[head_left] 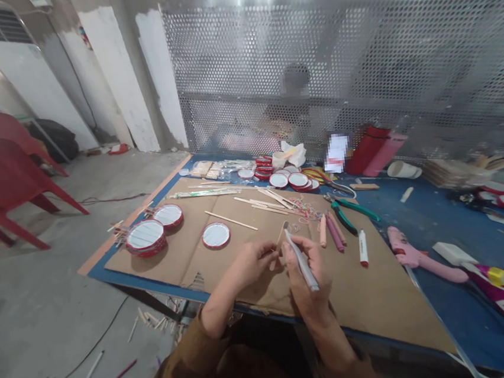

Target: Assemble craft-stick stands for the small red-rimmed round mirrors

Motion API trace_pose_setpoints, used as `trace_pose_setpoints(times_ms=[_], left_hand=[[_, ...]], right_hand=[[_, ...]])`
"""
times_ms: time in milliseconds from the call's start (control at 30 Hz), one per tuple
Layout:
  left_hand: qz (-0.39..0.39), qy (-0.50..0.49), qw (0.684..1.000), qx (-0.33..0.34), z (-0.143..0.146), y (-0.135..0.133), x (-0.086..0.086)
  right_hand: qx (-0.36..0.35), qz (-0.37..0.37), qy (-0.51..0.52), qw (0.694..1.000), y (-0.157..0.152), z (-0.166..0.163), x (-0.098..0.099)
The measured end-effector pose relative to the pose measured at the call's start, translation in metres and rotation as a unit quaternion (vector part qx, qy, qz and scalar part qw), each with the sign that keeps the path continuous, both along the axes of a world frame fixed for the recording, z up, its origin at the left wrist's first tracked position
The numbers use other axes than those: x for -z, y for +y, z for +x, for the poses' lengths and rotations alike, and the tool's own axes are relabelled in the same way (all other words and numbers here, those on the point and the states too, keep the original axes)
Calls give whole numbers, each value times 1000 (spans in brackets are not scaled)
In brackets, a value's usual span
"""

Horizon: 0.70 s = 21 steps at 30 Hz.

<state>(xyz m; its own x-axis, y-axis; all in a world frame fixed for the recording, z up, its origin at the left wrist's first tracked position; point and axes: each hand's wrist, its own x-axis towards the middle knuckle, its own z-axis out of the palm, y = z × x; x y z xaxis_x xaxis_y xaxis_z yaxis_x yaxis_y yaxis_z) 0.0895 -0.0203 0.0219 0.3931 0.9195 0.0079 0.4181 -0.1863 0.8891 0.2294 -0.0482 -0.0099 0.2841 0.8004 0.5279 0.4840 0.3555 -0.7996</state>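
Note:
My left hand (254, 263) pinches a thin wooden stick (279, 238) near the front of the cardboard sheet. My right hand (315, 266) is closed around a whitish pen-shaped tool (302, 260), its upper end close to the stick. The tool's exact kind is unclear. Left of the hands, a round white disc with a red rim (216, 235) lies flat. Behind them are several loose wooden sticks (271, 202) and a small heap of coloured cords (306, 207). A white marker with a red end (363, 248) lies to the right.
Cardboard (379, 301) covers part of the blue table (439, 236). Stacked red-rimmed discs (145, 238) stand at left. At right lie green-handled pliers (344, 216), clay-like coloured rods (334, 233) and a pink glue gun (423, 255). A perforated metal panel (239, 53) rises behind; a phone (336, 152) leans there.

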Motion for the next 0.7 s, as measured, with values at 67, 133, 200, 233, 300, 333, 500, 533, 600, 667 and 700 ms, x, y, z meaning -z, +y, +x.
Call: trace_pose_setpoints(times_ms=[67,133,200,233,300,333,500,533,600,667,700], left_hand=[[-3,-1,1000,-2,0,0,0],[-8,-2,1000,-1,0,-1,-1],[-11,0,1000,-1,0,-1,-2],[-13,1,1000,-1,0,-1,-3],[-16,1,1000,0,-1,-2,-4],[-17,-1,1000,-1,-1,-2,-4],[-8,-6,1000,-10,0,-2,-2],[-7,-4,1000,-11,0,-1,-1],[-6,-1,1000,-14,0,-1,-1],[-8,-5,1000,-14,1,-1,-2],[-10,-9,1000,-12,1,-1,-2]], right_hand=[[8,-5,-5,1000,0,0,-2],[18,4,-6,1000,-1,0,-4],[30,24,-2,999,-1,0,-6],[35,34,2,999,-1,0,-6],[37,39,7,999,0,0,-6],[34,35,8,999,0,1,-5],[6,1,7,1000,1,1,3],[3,-2,6,1000,1,1,3],[5,-3,-1,1000,1,0,2],[15,5,-8,1000,1,0,0],[21,12,-8,1000,1,0,-2]])
